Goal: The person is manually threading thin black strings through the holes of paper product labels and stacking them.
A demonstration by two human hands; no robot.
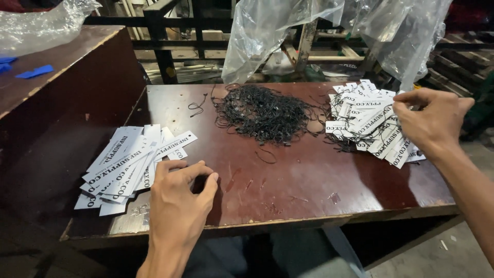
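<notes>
Nearest the camera, the left hand (180, 198) is resting on the dark red desk (288, 185), fingers loosely curled and holding nothing, just beside the unstrung white paper tags (128, 164). The right hand (429, 121) is pinching at the strung tags (368, 123), whose black loops are trailing into the tangled black strings (265, 113). A quick pull is likely dragging neighbouring tags off the desk edge.
</notes>
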